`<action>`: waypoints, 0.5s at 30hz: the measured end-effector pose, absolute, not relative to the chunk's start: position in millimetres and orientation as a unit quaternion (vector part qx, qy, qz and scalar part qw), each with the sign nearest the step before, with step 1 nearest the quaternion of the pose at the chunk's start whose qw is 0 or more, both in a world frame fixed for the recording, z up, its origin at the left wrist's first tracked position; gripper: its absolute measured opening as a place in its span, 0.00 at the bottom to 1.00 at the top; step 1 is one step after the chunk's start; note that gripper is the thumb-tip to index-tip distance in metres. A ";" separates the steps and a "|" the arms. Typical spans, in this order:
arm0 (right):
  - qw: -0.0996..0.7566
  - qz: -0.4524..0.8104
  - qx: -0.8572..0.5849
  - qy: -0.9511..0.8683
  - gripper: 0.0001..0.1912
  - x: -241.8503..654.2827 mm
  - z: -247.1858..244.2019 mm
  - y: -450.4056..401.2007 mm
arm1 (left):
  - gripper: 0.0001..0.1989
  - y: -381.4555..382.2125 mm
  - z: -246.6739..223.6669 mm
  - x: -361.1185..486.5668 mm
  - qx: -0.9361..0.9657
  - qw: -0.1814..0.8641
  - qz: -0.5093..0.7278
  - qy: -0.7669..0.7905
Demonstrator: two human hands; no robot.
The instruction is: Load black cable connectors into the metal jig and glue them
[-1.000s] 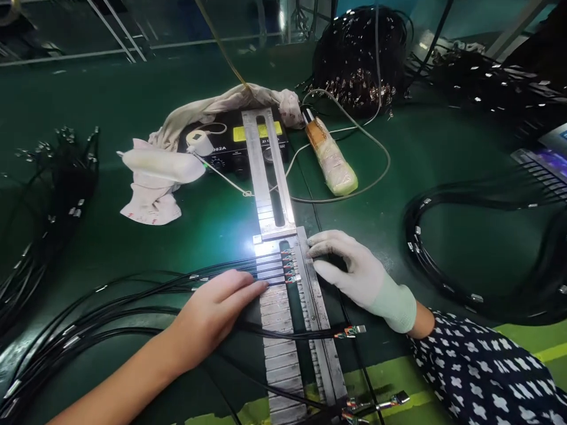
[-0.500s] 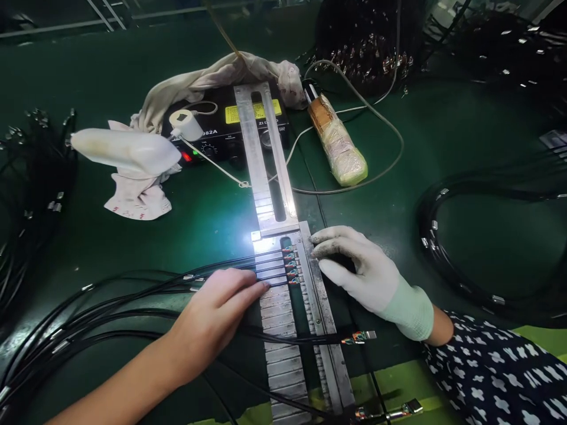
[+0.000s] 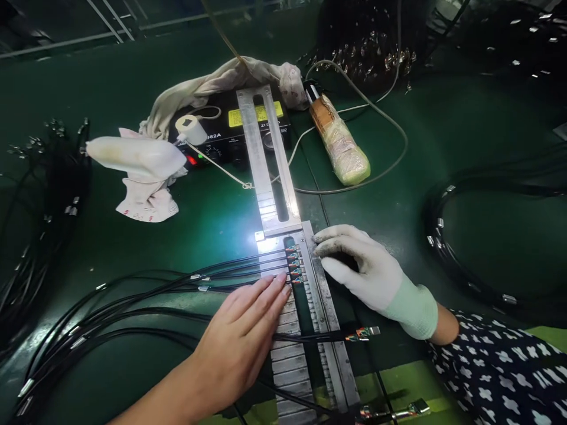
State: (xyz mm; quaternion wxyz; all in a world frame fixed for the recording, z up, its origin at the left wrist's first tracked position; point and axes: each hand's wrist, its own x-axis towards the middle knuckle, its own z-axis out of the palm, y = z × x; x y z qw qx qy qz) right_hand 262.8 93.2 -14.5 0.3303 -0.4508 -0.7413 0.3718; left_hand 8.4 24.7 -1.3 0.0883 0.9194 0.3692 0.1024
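Note:
My bare left hand [image 3: 248,330] lies with fingers stretched out and together. Its fingertips touch the slotted metal fixture [image 3: 290,375] and the lowest of several black cables [image 3: 248,262] seated side by side in the slots. Those cables end in small metal connectors [image 3: 303,262] with coloured wires showing, lined up against the right rail. My right hand [image 3: 365,268], in a white glove with a pale green cuff, rests its fingertips on the rail's right edge, thumb apart from the fingers, holding nothing visible. Below it, another cable connector [image 3: 374,332] sticks out past the rail.
Behind stand a black control box [image 3: 228,141], a white bottle-shaped object [image 3: 137,156] and a wrapped tool handle [image 3: 341,144]. Coiled black cables [image 3: 436,230] lie right, a cable bundle [image 3: 57,189] left. Another connector [image 3: 419,407] is at the bottom right, over green-yellow material.
My left hand has moved right along the cables, from a pinch on the lowest one to fingers laid flatter near the connectors. My right hand keeps its place at the rail.

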 end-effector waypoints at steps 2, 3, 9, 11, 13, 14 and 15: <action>0.336 0.371 -0.449 -0.740 0.06 262.5 -14.9 93.9 | 0.26 23.3 -1.0 13.8 0.927 0.054 0.105 0.357; 0.339 0.371 -0.448 -0.740 0.06 262.3 -15.5 94.2 | 0.25 21.7 -1.3 16.4 0.930 0.031 0.101 0.353; 0.295 0.285 -0.488 -0.770 0.15 251.0 -18.2 94.1 | 0.26 12.4 -4.5 26.5 0.929 -0.046 0.041 0.364; 0.258 0.229 -0.504 -0.792 0.18 242.4 -17.5 93.9 | 0.24 12.9 -4.2 25.6 0.926 -0.054 0.049 0.371; 0.245 0.198 -0.516 -0.797 0.15 234.5 -16.7 94.0 | 0.22 14.4 -4.0 22.1 0.924 -0.041 0.071 0.374; 0.246 0.192 -0.520 -0.795 0.12 231.5 -16.4 94.2 | 0.22 15.0 -4.5 19.8 0.922 -0.028 0.083 0.377; 0.248 0.189 -0.522 -0.794 0.11 229.5 -16.1 94.3 | 0.22 15.3 -5.4 17.2 0.919 -0.013 0.094 0.382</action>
